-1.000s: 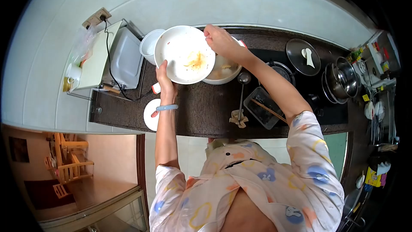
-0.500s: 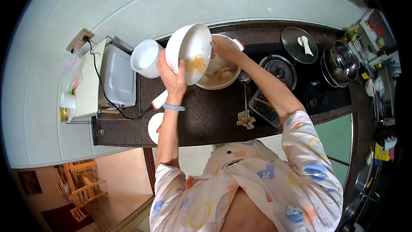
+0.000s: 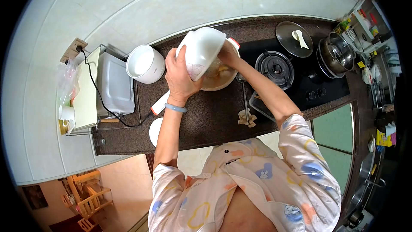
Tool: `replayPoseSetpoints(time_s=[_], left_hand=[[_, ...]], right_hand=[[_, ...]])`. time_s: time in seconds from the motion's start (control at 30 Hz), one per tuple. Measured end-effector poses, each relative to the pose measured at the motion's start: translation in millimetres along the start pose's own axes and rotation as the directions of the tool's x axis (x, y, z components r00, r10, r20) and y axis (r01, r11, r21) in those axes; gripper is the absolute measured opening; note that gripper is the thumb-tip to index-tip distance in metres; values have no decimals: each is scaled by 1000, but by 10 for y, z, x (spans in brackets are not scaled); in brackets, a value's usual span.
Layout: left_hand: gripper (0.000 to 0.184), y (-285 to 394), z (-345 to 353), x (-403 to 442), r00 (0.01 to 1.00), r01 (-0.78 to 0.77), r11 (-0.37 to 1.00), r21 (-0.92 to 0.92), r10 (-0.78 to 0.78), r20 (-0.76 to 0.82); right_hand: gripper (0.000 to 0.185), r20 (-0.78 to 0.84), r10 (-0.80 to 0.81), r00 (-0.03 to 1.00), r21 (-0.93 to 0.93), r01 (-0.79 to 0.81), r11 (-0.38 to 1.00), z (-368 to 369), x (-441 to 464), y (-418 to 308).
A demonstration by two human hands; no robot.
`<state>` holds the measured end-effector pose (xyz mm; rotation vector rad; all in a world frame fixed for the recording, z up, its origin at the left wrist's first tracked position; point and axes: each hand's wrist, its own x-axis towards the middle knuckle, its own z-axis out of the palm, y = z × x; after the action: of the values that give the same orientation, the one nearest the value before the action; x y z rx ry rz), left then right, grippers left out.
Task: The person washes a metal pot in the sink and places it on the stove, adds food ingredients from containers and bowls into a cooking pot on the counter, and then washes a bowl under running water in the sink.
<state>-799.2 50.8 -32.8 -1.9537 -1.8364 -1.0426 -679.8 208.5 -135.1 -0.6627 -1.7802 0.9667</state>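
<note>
A white bowl [image 3: 205,48] is steeply tilted over a white pot [image 3: 219,87] of cloudy broth with pieces of food in it. My left hand [image 3: 182,75], with a pale blue bangle on its wrist, grips the bowl from the left and below. At the bowl's right edge, over the pot, is my right hand [image 3: 228,55]; its fingers are mostly hidden behind the rim. The pot's white handle [image 3: 160,103] with a red end points down and left. A ladle [image 3: 244,99] lies right of the pot, its handle on a crumpled cloth [image 3: 247,118].
Left of the pot are a white round container [image 3: 146,64] and a countertop appliance [image 3: 115,83] with a cord. To the right stand a gas burner [image 3: 274,69], a dark lid [image 3: 294,39] with a white spoon, and steel pots [image 3: 337,53]. A white plate [image 3: 155,131] is near the counter's front.
The bowl has tipped over from facing me to face down toward the pot, so its outer side now shows. My left hand has turned with it, and my right hand has moved down over the pot.
</note>
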Motion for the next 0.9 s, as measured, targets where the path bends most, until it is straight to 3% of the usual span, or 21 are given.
replayPoseSetpoints(time_s=[0.07, 0.1, 0.17, 0.23, 0.27, 0.3, 0.37, 0.43, 0.47, 0.53, 0.57, 0.63, 0.67, 0.7, 0.77, 0.9], left_hand=[[68, -89, 14, -5, 995, 84, 996, -37, -86, -51], [68, -199, 70, -41, 995, 83, 996, -42, -85, -53], [60, -450, 207, -153, 919, 286, 906, -312, -352, -179], [52, -529, 196, -183, 730, 501, 473, -725, -681, 61], [56, -693, 287, -254, 662, 484, 329, -811, -744, 93], [56, -673, 261, -277, 660, 485, 324, -812, -745, 97], [58, -603, 199, -321, 441, 456, -140, -879, -822, 360], [59, -647, 150, -457, 445, 494, -174, -852, -791, 419], [60, -666, 137, -507, 455, 525, -194, -829, -759, 466], [59, -588, 77, -525, 455, 505, -237, -830, -744, 490], [58, -546, 68, -545, 459, 483, -273, -832, -731, 505], [57, -467, 41, -519, 471, 481, -327, -813, -686, 555], [57, -404, 33, -513, 480, 469, -347, -812, -672, 564], [57, -341, 13, -478, 494, 458, -365, -811, -654, 573], [58, -278, 78, -466, 505, 459, -411, -788, -609, 611], [57, 126, 204, -412, 563, 522, -462, -717, -445, 697]], right_hand=[[13, 206, 306, 930, -15, -309, 951, 6, 83, 174], [13, 203, 306, 930, -20, -308, 951, -18, 132, 152], [16, 216, 182, 959, -373, -91, 923, -58, 241, 51], [16, 208, 123, 970, -423, -24, 906, 15, 346, -29], [13, 154, -27, 988, -388, 85, 918, 36, 394, -105], [11, 94, -174, 980, -359, 196, 913, 55, 433, -226], [20, 125, -152, 980, -432, 192, 881, 63, 532, -595], [29, 216, -145, 966, -233, 195, 953, 102, 525, -1011], [29, 217, -136, 967, -240, 188, 952, 165, 519, -1100], [35, 271, -212, 939, -64, 237, 969, 287, 466, -1183], [35, 267, -196, 944, -77, 224, 972, 344, 376, -1160], [40, 426, -171, 888, -144, 253, 957, 387, 214, -1190], [43, 638, 91, 764, -427, 254, 868, 310, 135, -1191], [43, 621, 102, 777, -443, 241, 864, 271, 80, -1174], [42, 506, -74, 859, -417, 318, 852, 146, -6, -1128], [27, 298, 21, 954, -375, 97, 922, -428, -210, -1404]])
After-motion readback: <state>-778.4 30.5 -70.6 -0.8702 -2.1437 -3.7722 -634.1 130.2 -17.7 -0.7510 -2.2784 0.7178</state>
